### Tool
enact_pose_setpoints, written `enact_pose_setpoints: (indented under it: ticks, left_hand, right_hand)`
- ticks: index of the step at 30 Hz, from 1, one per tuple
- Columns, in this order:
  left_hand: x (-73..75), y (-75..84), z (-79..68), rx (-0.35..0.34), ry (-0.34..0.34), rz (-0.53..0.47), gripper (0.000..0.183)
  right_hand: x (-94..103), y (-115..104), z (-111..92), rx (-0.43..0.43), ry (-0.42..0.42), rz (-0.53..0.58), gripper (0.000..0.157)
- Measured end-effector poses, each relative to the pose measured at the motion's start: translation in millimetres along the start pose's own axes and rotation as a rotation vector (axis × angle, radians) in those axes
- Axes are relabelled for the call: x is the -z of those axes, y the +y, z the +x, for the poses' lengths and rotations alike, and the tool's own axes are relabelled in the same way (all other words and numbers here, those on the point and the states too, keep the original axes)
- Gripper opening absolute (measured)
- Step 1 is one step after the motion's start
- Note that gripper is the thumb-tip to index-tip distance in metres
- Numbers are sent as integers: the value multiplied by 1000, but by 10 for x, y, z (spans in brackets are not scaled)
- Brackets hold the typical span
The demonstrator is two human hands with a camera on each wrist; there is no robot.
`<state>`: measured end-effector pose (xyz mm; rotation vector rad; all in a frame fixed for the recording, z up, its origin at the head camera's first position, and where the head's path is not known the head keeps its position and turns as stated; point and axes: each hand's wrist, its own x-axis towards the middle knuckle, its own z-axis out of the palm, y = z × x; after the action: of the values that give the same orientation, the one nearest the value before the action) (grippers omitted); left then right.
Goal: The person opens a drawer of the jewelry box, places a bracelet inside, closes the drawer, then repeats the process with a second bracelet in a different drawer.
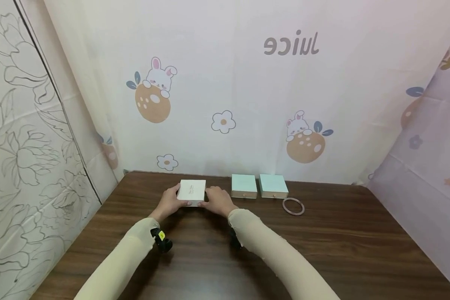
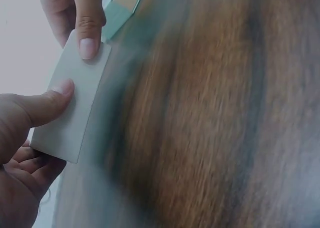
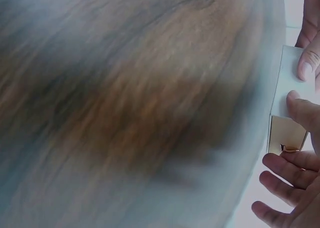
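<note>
Pinching opposite ends, left hand (image 1: 170, 200) and right hand (image 1: 219, 201) hold the white box (image 1: 192, 191) between them.

White box (image 2: 82, 97), one, plain side showing, gripped at its lower end by the left hand (image 2: 17, 128), thumb across the face, and at its upper end by the right hand (image 2: 82, 12), thumb pressed flat. Mint-green box (image 2: 119, 15), one, partly in view, tan front, just beside the right hand; wood-grained tabletop (image 2: 210, 112), dark brown, blurred.
</note>
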<state>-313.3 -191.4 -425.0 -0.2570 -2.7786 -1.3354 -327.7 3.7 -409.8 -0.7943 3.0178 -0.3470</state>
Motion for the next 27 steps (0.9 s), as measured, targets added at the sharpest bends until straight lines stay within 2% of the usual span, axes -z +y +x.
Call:
enact_pose_setpoints:
  ticks: [15, 21, 27]
  left_hand:
    - [-132, 348, -99, -38, 3, 15, 81]
    - [-222, 485, -182, -69, -18, 40, 82]
    - [-351, 610, -273, -108, -17, 35, 83]
  right_hand:
    - [279, 140, -271, 21, 16, -38, 40]
    - [345, 222, -430, 8, 5, -42, 39]
    - [405, 319, -631, 33, 24, -16, 36]
